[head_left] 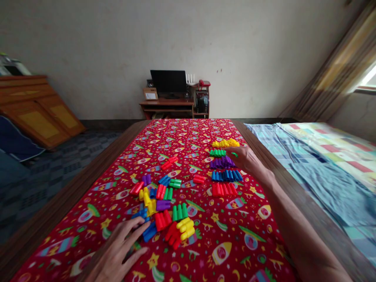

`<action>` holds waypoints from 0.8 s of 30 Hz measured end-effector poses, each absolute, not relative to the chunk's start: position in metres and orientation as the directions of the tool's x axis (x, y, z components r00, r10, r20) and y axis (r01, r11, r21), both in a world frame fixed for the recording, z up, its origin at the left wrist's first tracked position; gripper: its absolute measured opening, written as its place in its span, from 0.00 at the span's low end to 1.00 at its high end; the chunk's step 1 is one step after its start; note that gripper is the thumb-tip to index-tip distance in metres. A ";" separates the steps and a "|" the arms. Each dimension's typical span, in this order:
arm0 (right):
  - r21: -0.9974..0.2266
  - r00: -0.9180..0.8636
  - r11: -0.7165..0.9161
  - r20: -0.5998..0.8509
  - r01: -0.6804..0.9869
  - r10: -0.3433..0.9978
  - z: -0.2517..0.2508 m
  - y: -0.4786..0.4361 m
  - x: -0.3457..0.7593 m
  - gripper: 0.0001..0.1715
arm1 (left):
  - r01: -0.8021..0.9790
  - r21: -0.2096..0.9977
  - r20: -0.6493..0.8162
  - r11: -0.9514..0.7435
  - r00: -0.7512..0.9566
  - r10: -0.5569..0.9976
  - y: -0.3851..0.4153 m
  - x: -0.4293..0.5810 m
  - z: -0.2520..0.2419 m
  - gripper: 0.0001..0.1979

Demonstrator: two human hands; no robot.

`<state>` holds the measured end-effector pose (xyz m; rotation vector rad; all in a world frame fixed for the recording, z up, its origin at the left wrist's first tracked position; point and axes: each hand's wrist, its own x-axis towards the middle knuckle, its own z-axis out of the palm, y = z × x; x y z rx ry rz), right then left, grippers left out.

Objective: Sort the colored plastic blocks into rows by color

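Observation:
My left hand (120, 244) rests at the near left of a loose pile, fingers spread, with fingertips at a blue plastic piece (140, 214) and beside another blue one. The pile holds red (163, 220), green (179, 212), yellow (186, 228) and purple (163, 205) ribbed pieces. On the right, my right hand (245, 157) is closed at the end of the green row (217, 153), with a green plastic piece (234, 154) showing at its fingers. Nearer lie purple (220, 162), blue (226, 176) and red (224, 190) rows; a yellow row (225, 143) lies beyond.
A red patterned cloth (202, 258) covers the wooden table (255, 137). Two stray red pieces lie apart from the pile. Beyond the table stands a desk (167, 102) with a monitor (169, 82). A bed (323, 164) is on the right, a wooden cabinet (38, 109) on the left.

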<state>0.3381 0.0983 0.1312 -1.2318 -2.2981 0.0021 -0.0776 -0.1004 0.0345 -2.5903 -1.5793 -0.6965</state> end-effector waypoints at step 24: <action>-0.246 -0.693 0.858 0.510 0.451 0.510 0.101 0.062 0.260 0.25 | 0.196 0.981 -0.022 0.008 0.069 0.997 0.035 0.048 0.094 0.23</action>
